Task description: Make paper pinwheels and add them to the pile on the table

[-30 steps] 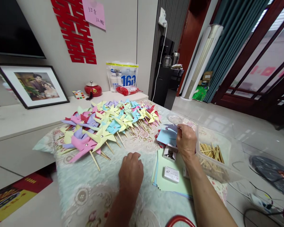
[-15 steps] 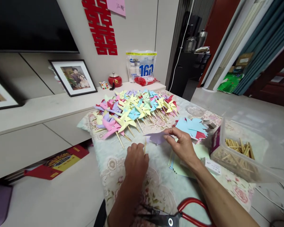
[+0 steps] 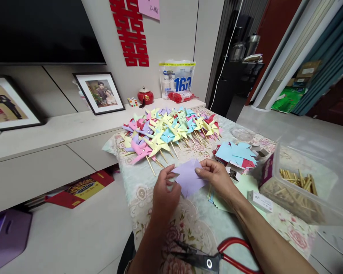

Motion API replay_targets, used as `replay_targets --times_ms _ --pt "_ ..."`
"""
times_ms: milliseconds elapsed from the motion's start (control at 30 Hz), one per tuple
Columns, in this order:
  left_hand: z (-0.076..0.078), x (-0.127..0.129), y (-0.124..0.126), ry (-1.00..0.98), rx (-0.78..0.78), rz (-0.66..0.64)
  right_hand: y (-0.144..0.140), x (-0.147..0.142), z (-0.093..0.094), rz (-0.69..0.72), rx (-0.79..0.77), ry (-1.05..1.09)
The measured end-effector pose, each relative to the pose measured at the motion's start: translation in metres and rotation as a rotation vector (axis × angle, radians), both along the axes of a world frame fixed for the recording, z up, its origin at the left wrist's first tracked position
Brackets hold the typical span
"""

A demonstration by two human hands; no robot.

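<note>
A lilac cut paper square [image 3: 188,179] is held between both of my hands above the flowered tablecloth [image 3: 194,220]. My left hand [image 3: 164,192] pinches its left edge; my right hand [image 3: 217,177] pinches its right edge. Whether the left hand still grips the wooden stick is hidden. Behind lies a heap of finished paper pinwheels [image 3: 168,131] on sticks. A stack of cut blue and red paper pieces [image 3: 236,154] sits right of my hands.
A clear plastic box of wooden sticks [image 3: 298,188] stands at the right. Green paper sheets [image 3: 246,186] and a small white box [image 3: 260,200] lie beside it. Red-handled scissors [image 3: 214,258] rest near my lap. A low cabinet with framed photos [image 3: 100,91] runs along the wall.
My right hand took a lilac piece from the stack and brought it leftward. My left hand rose from the cloth, held a stick, then met the paper. The view turned left.
</note>
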State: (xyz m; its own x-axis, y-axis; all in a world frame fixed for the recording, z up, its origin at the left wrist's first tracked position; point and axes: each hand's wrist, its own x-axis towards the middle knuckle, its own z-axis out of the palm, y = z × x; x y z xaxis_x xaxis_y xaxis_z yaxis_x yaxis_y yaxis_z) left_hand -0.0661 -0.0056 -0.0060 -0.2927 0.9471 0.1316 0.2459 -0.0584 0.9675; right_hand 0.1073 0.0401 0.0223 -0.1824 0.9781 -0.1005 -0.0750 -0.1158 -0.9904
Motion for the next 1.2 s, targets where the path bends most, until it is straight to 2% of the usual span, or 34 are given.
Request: replay_targets --times_ms 67,133,333,467,633,833,933,1100,1200 --pt "-0.001 0.006 -0.002 -0.281 -0.055 -0.087 0.0 0.0 0.0 0.003 -0.029 0.008" --pt "-0.002 0.009 -0.002 -0.439 -0.088 -0.133 0.001 0.0 0.0 0.008 -0.046 0.015" --pt "-0.001 0.01 -0.001 -0.559 -0.084 -0.092 0.002 0.002 0.001 0.031 -0.047 0.024" --pt "0.003 0.009 -0.003 -0.494 -0.09 -0.052 0.001 0.004 0.004 0.089 -0.037 0.039" --pt "0.007 0.007 -0.005 -0.448 -0.129 -0.053 0.0 0.007 0.006 0.137 0.07 0.005" --pt "0.002 0.006 -0.002 -0.538 -0.101 -0.07 0.0 0.011 0.006 0.112 0.295 -0.141" --pt "-0.001 0.004 -0.001 -0.471 -0.022 -0.081 -0.002 0.015 0.01 0.14 0.407 -0.269" --pt "-0.003 -0.003 -0.001 -0.31 0.005 -0.229 -0.001 0.022 0.017 0.355 0.54 -0.452" --pt "-0.007 -0.007 -0.002 -0.119 0.058 -0.329 0.0 0.024 0.015 0.502 0.582 -0.571"
